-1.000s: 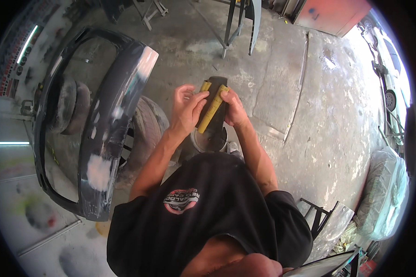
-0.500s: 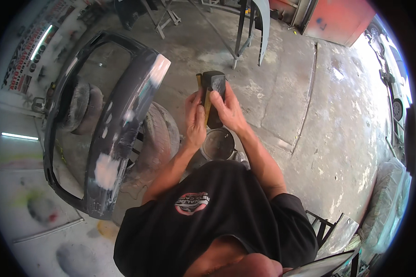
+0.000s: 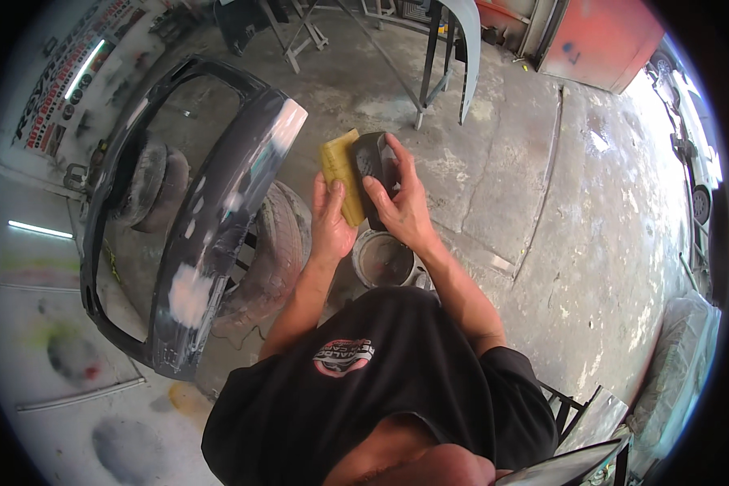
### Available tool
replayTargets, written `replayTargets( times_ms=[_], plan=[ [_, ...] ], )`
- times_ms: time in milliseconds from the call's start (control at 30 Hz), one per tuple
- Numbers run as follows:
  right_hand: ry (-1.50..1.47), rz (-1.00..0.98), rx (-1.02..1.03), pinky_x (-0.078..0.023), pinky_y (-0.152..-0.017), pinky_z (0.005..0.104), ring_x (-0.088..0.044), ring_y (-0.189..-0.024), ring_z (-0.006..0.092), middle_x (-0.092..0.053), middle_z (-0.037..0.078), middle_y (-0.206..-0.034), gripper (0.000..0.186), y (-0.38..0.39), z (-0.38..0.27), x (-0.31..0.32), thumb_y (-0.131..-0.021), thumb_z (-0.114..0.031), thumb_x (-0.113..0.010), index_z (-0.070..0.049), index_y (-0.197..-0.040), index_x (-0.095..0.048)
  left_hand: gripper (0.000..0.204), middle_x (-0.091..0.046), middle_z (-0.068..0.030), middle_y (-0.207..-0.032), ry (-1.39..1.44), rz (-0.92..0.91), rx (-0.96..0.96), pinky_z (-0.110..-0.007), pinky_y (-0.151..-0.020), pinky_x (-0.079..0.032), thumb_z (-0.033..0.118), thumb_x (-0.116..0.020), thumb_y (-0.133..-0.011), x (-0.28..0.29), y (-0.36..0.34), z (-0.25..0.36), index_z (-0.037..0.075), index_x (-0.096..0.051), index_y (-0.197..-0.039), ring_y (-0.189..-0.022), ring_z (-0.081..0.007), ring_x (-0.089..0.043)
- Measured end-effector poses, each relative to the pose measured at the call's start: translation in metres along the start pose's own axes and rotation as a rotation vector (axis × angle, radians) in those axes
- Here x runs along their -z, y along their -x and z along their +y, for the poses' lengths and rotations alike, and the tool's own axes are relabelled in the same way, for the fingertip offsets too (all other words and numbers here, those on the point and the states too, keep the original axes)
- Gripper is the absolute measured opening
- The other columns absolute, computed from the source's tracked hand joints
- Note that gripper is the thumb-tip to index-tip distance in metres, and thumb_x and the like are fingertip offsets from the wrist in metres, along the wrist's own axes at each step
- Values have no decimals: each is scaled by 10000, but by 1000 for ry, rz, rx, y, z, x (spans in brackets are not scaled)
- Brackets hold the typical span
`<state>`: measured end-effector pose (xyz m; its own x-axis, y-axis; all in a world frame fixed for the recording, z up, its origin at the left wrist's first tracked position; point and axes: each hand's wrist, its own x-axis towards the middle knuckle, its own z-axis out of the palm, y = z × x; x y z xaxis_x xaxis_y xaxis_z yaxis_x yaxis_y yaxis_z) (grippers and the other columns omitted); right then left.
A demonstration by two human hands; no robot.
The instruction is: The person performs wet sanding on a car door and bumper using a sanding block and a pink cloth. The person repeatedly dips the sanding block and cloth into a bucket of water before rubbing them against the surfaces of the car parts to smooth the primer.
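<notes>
Chest-high in front of me, my left hand (image 3: 332, 224) grips a yellow strip of sandpaper (image 3: 340, 170) by its lower left edge, thumb on its face. Faint crease lines run across the strip. My right hand (image 3: 407, 204) is closed round a dark, long sanding block (image 3: 371, 162), the thumb on its near face and the fingers over its far end and right side. Strip and block stand nearly upright side by side, the strip's right edge against or just in front of the block. Below them is a round bucket (image 3: 358, 257) with greyish contents.
To my left a dark car tailgate frame (image 3: 206, 223) with pale filler patches leans by worn tires (image 3: 283, 243). Metal stands (image 3: 425, 73) hold a light panel ahead. A red panel (image 3: 599, 40) is far right, a plastic-wrapped bundle (image 3: 672, 364) near right.
The yellow strip has turned from nearly edge-on to face me and swung left, opening away from the block. My left hand has shifted slightly left with it; the right hand keeps hold of the block.
</notes>
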<state>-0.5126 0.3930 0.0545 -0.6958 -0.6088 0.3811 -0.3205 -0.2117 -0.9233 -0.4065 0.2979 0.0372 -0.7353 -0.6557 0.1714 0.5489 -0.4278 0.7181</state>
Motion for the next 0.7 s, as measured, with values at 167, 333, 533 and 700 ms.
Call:
replayTargets(
  times_ms=[167,333,533,700],
  plan=[
    [228,68,140,-519,-925,401,-643,-1050,292,-634,216,-1230,699,-3,-6,-8,-943,-153,-711,-1,-1551,-399,358,-557,-56,-1439,89,-85,86,-371,-1119,-466,182,-441,-1130,2,8,0,126,-442,-1484,-1313,-175,-556],
    [-56,33,-114,-502,-969,384,-619,-1132,255,-611,204,-1309,711,-5,12,-21,-968,-192,-693,22,-1565,-373,404,-523,-68,-1501,348,-159,270,-387,-1184,-399,168,-450,-1126,7,2,13,71,-435,-1518,-1388,-197,-496],
    [-163,-56,-269,-458,-1058,345,-572,-1231,237,-565,181,-1414,812,-3,42,-51,-1021,-361,-660,12,-1617,-254,334,-406,-148,-1548,-558,-67,-38,-416,-1147,-409,103,-643,-1025,53,-1,-8,63,-664,-1356,-1396,-288,-483],
    [-437,101,-516,-449,-1078,365,-558,-1269,239,-568,172,-1416,856,17,66,-79,-1012,-437,-665,10,-1616,-255,473,-412,-230,-1497,-1103,-223,-191,-447,-1110,-436,57,-697,-956,96,2,-18,100,-625,-1422,-1367,-382,-478]
  ],
)
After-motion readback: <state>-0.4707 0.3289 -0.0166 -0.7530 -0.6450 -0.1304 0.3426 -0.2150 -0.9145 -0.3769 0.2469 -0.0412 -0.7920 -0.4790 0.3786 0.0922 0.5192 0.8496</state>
